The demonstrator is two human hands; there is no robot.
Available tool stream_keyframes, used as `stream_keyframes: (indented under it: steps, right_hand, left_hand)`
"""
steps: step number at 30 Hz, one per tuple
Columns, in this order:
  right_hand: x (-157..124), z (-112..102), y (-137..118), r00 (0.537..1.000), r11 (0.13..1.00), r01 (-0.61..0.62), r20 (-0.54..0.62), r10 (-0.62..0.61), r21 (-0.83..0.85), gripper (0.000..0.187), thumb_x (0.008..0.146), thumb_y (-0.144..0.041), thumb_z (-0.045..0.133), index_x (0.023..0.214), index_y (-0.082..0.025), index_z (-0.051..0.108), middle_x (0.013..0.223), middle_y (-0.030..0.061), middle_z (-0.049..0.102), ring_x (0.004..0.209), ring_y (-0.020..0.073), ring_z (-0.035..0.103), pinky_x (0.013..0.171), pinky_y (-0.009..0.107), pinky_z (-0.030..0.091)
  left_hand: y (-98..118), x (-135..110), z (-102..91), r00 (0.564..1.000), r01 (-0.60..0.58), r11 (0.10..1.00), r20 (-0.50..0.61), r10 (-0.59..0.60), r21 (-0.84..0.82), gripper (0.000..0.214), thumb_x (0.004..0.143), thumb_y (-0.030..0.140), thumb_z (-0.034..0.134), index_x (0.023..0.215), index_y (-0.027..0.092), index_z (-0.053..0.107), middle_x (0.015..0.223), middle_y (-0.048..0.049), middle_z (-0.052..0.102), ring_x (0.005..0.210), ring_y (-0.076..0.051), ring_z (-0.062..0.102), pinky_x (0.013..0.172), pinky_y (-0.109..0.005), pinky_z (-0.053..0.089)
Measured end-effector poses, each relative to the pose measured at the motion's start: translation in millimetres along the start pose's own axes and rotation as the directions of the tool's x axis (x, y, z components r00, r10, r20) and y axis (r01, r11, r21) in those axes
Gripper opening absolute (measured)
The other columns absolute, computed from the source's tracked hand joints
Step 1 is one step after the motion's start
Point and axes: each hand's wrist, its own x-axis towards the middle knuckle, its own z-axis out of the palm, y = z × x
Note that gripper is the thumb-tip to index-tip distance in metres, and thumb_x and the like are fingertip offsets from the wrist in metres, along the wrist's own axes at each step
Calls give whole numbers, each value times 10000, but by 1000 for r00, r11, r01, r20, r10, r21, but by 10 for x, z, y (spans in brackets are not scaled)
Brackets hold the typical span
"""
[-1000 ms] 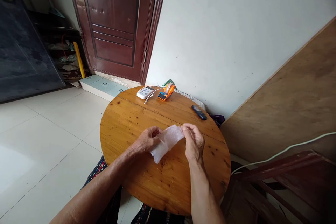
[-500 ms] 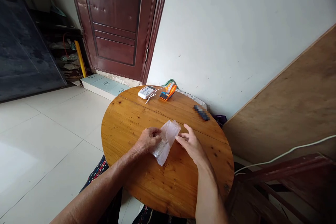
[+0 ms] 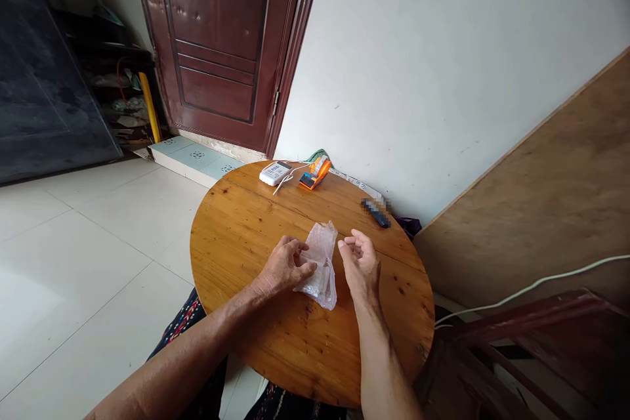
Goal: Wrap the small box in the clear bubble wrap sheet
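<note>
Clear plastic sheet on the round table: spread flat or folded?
Folded: the clear bubbled plastic sheet is doubled into a narrow crumpled strip, pinched by the left hand.

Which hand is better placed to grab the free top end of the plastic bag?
Probably the right hand: it is empty, fingers loosely curled, right beside the plastic bag. The left hand is occupied holding the bag's middle.

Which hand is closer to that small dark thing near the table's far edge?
Right. The right hand is a little short of the dark thing; the left hand, pinching the plastic bag, sits further left.
</note>
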Motion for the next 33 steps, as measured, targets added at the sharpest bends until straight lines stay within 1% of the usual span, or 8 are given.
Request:
stream_keyframes:
  steps: [7,13,18,23,25,28,31,33]
  right_hand:
    - [-159,71,-172,973,985,95,222,-62,-142,522,686,-462,688,1136,-207,622,980,61,661,732,182,613,669,313,492]
    - [-36,-65,14,980,935,127,187,-67,-331,351,768,-307,522,1087,-211,632,773,26,714,704,201,639,667,295,451]
    - [76,-259,118,986,773,51,154,60,-632,310,758,-197,518,1039,-235,644,762,33,730,694,212,641,597,284,344]
    - [31,-240,78,980,699,54,173,101,-713,328,783,-199,567,1106,-249,600,823,29,721,750,218,641,606,291,293]
    - [2,-207,50,983,707,101,179,36,-700,309,781,-200,583,1085,-254,597,868,28,703,773,210,632,619,287,297]
    - [-15,-178,26,979,713,178,193,-62,-678,173,782,-163,554,921,-233,629,922,39,663,781,190,611,639,280,320]
    - [-7,-175,29,962,734,246,249,-108,-633,180,775,-114,502,767,-222,645,901,35,653,784,179,600,665,276,347]
    - [-2,-183,36,949,728,269,302,-89,-631,223,778,-106,491,746,-232,672,880,34,678,809,196,602,673,285,354]
  left_hand:
    - [37,-28,-24,994,-109,990,40,106,93,287,703,355,708,920,173,669,988,-49,589,779,-154,564,743,-285,479]
    - [61,7,-63,999,8,995,-39,-4,103,47,708,180,589,700,157,629,791,-24,594,695,-143,542,651,-255,439]
    - [81,31,-152,982,115,973,-167,-82,200,94,688,128,540,632,177,598,684,-19,606,714,-169,548,680,-269,422]
    - [88,34,-204,968,181,961,-212,-137,207,150,698,120,514,773,179,630,745,-29,626,743,-181,566,702,-282,431]
    - [98,18,-220,969,110,982,-238,-70,156,286,689,113,503,933,180,637,896,-48,648,823,-189,582,746,-292,456]
    - [133,-28,-243,957,-146,978,-229,177,147,348,732,159,513,1058,192,630,1155,-83,620,1049,-223,561,905,-341,453]
    - [162,-67,-247,918,-376,900,-47,395,222,218,839,279,528,982,206,676,1205,-81,633,1236,-265,472,1052,-398,349]
    - [156,-67,-236,927,-366,875,45,371,316,229,896,332,503,911,211,697,1095,-82,685,1256,-285,460,1075,-437,294]
